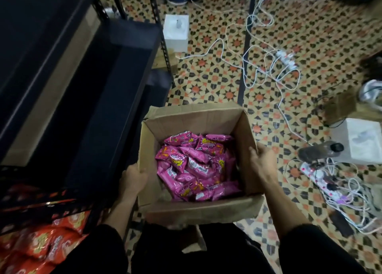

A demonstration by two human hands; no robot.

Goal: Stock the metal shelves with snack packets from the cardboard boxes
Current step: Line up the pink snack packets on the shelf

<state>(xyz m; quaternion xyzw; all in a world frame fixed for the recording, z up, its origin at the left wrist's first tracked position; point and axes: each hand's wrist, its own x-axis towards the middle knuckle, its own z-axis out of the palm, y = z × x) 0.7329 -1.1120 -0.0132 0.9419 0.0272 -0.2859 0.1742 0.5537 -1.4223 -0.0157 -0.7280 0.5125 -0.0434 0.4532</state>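
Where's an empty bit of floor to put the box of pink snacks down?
Bare tiles lie just beyond the box, between the metal shelves and the white cables. The right side is crowded: cables, power strips, a bottle.

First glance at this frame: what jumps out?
At centre is an open cardboard box full of bright pink snack packets. The left hand and right hand grip its side walls. The dark metal shelves stand to its left, with red-orange packets at bottom left. To the right, a tangle of white cables sprawls over the patterned tile floor.
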